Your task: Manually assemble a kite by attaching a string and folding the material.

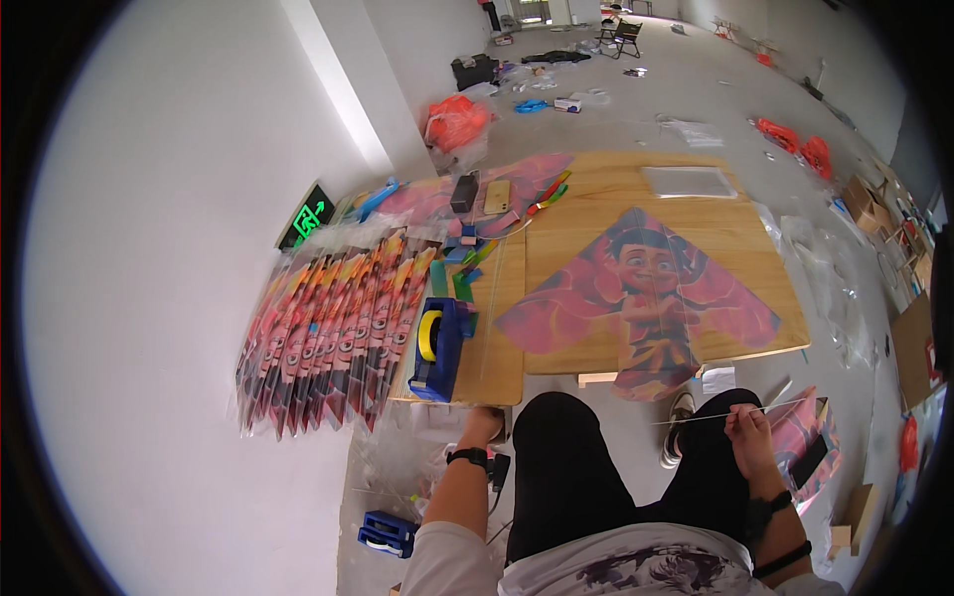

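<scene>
A pink and red kite (641, 303) with a cartoon figure lies spread on the wooden table (596, 194). My right hand (747, 429) is over my right knee, pinching a thin white rod (715, 415) that runs left and right of the fingers. My left hand (484, 425) reaches down at the table's near edge, just below a blue tape dispenser (437, 350) with a yellow roll; its fingers are mostly hidden. I am seated, with black trousers in view.
A stack of packaged kites (328, 328) hangs over the table's left side. A phone and small coloured strips (497, 199) lie at the back, and a clear plastic sheet (688, 181) at the far right. Another blue dispenser (388, 533) sits on the floor. Cardboard boxes (914, 348) and bags stand at right.
</scene>
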The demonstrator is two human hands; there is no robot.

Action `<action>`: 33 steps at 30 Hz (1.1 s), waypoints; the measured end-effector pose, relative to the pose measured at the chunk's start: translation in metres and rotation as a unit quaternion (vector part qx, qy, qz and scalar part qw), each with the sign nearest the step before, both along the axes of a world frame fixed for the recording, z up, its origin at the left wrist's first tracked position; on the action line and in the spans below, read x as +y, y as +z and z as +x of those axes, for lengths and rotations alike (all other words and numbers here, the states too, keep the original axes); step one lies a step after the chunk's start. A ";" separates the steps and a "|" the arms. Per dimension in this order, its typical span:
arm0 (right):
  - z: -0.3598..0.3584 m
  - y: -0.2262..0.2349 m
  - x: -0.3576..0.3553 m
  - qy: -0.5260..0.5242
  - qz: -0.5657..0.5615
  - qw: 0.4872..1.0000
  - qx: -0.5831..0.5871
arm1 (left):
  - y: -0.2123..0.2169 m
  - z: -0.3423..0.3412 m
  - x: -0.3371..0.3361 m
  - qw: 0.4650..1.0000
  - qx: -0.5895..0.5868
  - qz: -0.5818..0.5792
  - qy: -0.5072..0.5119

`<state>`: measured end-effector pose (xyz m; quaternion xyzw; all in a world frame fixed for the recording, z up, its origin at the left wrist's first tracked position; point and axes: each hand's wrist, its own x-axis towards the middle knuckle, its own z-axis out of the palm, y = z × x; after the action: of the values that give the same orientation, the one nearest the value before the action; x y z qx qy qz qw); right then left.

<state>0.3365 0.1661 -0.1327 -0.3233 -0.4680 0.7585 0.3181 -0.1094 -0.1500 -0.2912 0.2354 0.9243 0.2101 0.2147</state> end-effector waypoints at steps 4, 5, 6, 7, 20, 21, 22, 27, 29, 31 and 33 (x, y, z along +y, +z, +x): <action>0.000 -0.002 0.000 0.001 -0.001 1.000 0.004 | -0.005 -0.007 -0.011 0.999 -0.027 0.044 -0.013; -0.001 -0.001 0.000 0.001 -0.001 1.000 0.003 | -0.006 -0.010 -0.015 0.999 -0.027 0.043 -0.012; -0.001 0.000 -0.001 -0.001 0.001 1.000 0.002 | -0.005 -0.011 -0.015 0.999 -0.028 0.016 -0.027; 0.001 0.000 0.000 -0.002 0.001 1.000 0.001 | -0.003 -0.013 -0.016 0.999 -0.029 -0.012 -0.041; -0.001 -0.002 0.000 -0.002 -0.020 1.000 0.016 | -0.054 -0.035 -0.029 0.979 -0.112 0.103 0.136; -0.004 -0.003 0.000 0.007 -0.021 1.000 0.017 | -0.064 -0.036 -0.032 0.966 -0.104 0.138 0.191; -0.002 -0.003 -0.001 0.004 -0.019 1.000 0.017 | -0.068 -0.034 -0.026 0.951 -0.100 0.173 0.237; 0.007 -0.001 0.001 -0.018 -0.013 1.000 0.021 | -0.048 -0.010 0.011 0.950 -0.079 0.157 0.257; 0.009 -0.004 0.002 -0.019 -0.015 1.000 0.020 | -0.036 -0.006 0.016 0.954 -0.076 0.142 0.254; 0.003 -0.003 0.001 -0.006 -0.019 1.000 0.020 | -0.033 -0.009 0.006 0.965 -0.010 0.060 0.256; 0.001 -0.002 0.000 -0.005 -0.018 1.000 0.020 | -0.028 -0.008 0.003 0.964 -0.006 0.071 0.256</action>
<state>0.3372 0.1663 -0.1346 -0.3158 -0.4463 0.7713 0.3258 -0.1177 -0.1468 -0.3193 0.0043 0.9353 0.3242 0.1416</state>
